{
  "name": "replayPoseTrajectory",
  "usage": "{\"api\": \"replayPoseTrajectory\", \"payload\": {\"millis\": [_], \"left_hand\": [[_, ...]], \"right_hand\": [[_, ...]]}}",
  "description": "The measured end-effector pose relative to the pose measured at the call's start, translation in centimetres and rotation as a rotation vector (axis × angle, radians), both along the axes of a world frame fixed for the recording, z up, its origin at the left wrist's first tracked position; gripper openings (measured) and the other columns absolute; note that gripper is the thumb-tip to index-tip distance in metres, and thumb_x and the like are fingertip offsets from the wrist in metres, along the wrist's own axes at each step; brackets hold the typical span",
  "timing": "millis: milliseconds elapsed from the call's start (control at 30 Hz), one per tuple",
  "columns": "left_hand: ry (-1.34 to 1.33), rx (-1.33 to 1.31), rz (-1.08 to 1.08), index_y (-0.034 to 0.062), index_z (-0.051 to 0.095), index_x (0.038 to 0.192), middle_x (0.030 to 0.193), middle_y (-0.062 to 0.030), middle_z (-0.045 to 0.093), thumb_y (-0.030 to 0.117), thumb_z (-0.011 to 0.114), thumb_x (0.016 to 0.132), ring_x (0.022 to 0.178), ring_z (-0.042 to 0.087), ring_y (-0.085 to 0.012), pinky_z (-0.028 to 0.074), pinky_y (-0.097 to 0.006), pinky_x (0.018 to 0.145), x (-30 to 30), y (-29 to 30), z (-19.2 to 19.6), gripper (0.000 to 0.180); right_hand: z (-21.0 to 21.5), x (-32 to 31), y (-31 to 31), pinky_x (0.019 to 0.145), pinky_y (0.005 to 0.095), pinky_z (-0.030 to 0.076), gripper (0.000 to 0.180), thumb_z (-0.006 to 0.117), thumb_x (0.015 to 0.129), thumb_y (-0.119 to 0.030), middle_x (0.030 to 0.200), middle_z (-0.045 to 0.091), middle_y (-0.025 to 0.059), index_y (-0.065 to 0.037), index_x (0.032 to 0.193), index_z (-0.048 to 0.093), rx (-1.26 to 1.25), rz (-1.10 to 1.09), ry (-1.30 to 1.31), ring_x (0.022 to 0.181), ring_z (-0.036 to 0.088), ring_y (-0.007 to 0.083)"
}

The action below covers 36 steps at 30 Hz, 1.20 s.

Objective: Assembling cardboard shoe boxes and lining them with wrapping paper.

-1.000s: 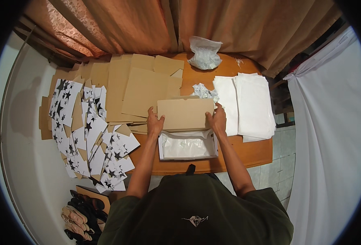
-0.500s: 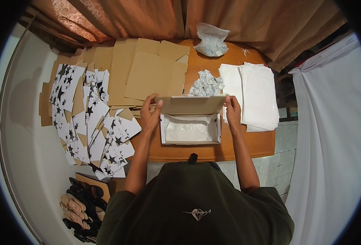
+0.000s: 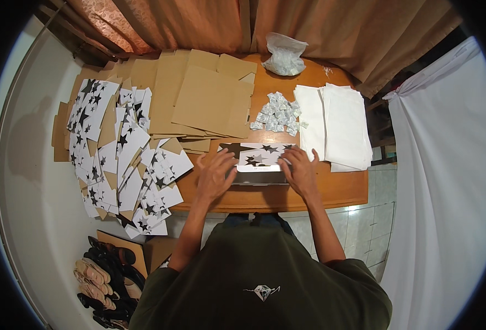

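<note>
A small cardboard box [image 3: 262, 177] stands in front of me at the near edge of the table. Its white lid [image 3: 259, 155], printed with black and grey stars, is folded down over the top, and the inside is hidden. At the lid's left end my left hand [image 3: 216, 175] has its fingers bent over the top and its thumb by the front flap. My right hand [image 3: 299, 171] grips the right end in the same way. Below the lid's front edge, part of the box's dark front still shows.
Flat brown cardboard blanks [image 3: 210, 96] are stacked at the back left, beside star-printed blanks [image 3: 125, 137]. Small silvery packets [image 3: 279, 113] lie behind the box, with a clear plastic bag [image 3: 286, 55] farther back. White paper sheets [image 3: 342, 124] sit right. Shoes [image 3: 103, 280] lie lower left.
The lid has swung from raised to folded toward me, covering the white-lined inside of the box. Both hands have come down and inward with it.
</note>
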<state>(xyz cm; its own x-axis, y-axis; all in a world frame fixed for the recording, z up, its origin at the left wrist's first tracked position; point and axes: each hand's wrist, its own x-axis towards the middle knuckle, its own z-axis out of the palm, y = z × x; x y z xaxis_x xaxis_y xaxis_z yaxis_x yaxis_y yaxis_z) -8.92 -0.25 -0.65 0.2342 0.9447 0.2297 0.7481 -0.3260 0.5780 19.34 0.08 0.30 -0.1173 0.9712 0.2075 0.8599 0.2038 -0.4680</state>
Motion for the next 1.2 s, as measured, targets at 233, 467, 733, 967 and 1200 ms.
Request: {"api": "replayPoseTrajectory", "payload": {"millis": [233,467,733,967,1200], "left_hand": [[0.207,-0.157,-0.296,0.0183,0.060,0.134,0.150,-0.0061,0.051,0.015,0.072,0.086,0.146,0.040,-0.0246,0.022,-0.065,0.116,1.0,-1.8,-2.0,0.049],[0.197,-0.155,-0.276,0.0162,0.060,0.131,0.147,-0.0084,0.052,0.016,0.073,0.088,0.145,0.041,-0.0262,0.024,-0.063,0.115,1.9,-3.5,-6.2,0.045],[0.166,-0.006,-0.177,0.0144,0.063,0.127,0.140,-0.0084,0.058,0.018,0.070,0.092,0.139,0.047,-0.0268,0.029,-0.060,0.112,3.5,-4.0,-7.7,0.036],[0.173,0.058,-0.121,0.0154,0.065,0.126,0.133,-0.0076,0.063,0.017,0.068,0.094,0.136,0.051,-0.0273,0.031,-0.059,0.111,4.1,-3.3,-7.5,0.032],[0.180,0.086,-0.096,0.0161,0.065,0.126,0.133,-0.0070,0.063,0.017,0.068,0.094,0.135,0.052,-0.0269,0.031,-0.057,0.111,4.6,-3.0,-7.1,0.032]], "right_hand": [[-3.2,-2.2,-2.6,0.109,0.0585,0.034,0.019,0.065,0.096,-0.029,0.118,0.067,0.0050,-0.012,0.104,0.069,-0.066,0.145,-0.098,0.121,0.057,0.0250],[-7.0,-2.1,-4.8,0.111,0.0566,0.033,0.021,0.070,0.092,-0.026,0.126,0.064,0.0063,-0.011,0.106,0.067,-0.017,0.177,-0.086,0.128,0.053,0.0265],[-9.7,-1.6,-5.7,0.113,0.0548,0.029,0.034,0.076,0.085,-0.024,0.131,0.060,0.0055,-0.012,0.115,0.065,0.147,0.155,-0.126,0.133,0.048,0.0259],[-8.6,-2.5,-6.9,0.094,0.0504,0.040,0.022,0.074,0.084,-0.016,0.111,0.062,0.0101,-0.010,0.105,0.067,0.351,0.070,0.020,0.110,0.056,0.0271],[-10.3,-2.9,-8.2,0.072,0.0403,0.047,0.034,0.077,0.084,-0.016,0.100,0.062,0.0119,-0.005,0.115,0.067,0.319,0.079,0.011,0.086,0.060,0.0287]]}}
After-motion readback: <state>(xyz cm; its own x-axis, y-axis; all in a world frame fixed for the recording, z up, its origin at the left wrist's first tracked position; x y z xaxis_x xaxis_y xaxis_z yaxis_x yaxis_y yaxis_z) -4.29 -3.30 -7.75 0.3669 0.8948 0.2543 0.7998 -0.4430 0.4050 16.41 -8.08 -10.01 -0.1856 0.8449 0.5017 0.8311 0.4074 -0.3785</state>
